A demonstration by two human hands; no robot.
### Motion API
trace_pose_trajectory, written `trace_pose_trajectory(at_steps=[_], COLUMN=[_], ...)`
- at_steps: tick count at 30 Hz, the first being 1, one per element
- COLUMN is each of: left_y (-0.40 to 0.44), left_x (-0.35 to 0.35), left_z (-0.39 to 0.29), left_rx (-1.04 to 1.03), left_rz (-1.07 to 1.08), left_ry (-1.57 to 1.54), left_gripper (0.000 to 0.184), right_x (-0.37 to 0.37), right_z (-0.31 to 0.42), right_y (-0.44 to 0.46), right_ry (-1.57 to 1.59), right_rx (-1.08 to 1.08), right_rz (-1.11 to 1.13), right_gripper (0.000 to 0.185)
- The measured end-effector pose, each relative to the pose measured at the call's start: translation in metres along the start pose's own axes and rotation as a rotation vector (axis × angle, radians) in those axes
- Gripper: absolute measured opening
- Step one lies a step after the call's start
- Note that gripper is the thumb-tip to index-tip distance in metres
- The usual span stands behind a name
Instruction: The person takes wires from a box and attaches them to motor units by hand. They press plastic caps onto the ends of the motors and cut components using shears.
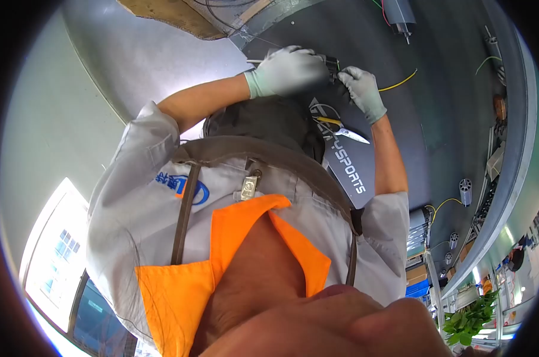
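My left hand, in a pale glove and blurred by motion, is closed around a dark motor-like part. A thin shaft sticks out on its left side. At the part's right end my right hand, also gloved, has its fingers pinched together; what lies between them is hidden. From behind that hand a yellow wire runs out to the right. Nearer my body, scissors with a yellow handle lie on a dark mat with white lettering.
A silver cylindrical motor lies at the far side of the dark surface. Along the right stand more cylinders with wires, one of them a finned motor, beside a curved grey edge. A brown sheet hangs over the top left.
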State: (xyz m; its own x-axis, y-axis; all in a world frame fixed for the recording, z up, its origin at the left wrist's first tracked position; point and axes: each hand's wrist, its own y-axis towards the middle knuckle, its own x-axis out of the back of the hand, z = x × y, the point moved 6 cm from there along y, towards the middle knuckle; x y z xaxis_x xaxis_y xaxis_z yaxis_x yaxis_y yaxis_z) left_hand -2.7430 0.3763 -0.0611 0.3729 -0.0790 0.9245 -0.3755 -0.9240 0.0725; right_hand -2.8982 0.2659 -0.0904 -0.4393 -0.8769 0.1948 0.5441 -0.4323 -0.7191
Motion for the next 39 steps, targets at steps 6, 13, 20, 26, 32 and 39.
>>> trace_pose_trajectory(at_steps=[6,13,20,26,32,39], left_y=[-0.001,0.002,0.007,0.005,0.002,0.000], left_x=[-0.014,-0.011,-0.018,-0.013,-0.005,0.000], left_z=[-0.003,-0.004,0.012,0.017,0.008,0.012], left_rx=[-0.037,-0.043,-0.018,0.034,-0.005,-0.014], left_rz=[0.025,0.077,0.016,0.008,-0.011,0.138], left_ry=[0.044,0.066,-0.002,-0.066,-0.042,0.061], left_gripper=[0.045,0.049,0.063,0.063,0.060,0.078], right_x=[-0.007,-0.008,0.002,-0.033,-0.097,-0.169], right_z=[0.003,0.012,-0.005,-0.104,-0.054,-0.075], right_y=[-0.004,-0.001,0.006,-0.103,-0.112,-0.142], right_ry=[-0.135,-0.255,-0.389,-0.412,-0.371,-0.466], right_rx=[0.138,0.137,0.273,-0.253,-0.692,-0.459], right_rz=[-0.122,-0.162,-0.146,-0.459,-0.645,-1.022], right_gripper=[0.020,0.022,0.031,0.048,0.080,0.081])
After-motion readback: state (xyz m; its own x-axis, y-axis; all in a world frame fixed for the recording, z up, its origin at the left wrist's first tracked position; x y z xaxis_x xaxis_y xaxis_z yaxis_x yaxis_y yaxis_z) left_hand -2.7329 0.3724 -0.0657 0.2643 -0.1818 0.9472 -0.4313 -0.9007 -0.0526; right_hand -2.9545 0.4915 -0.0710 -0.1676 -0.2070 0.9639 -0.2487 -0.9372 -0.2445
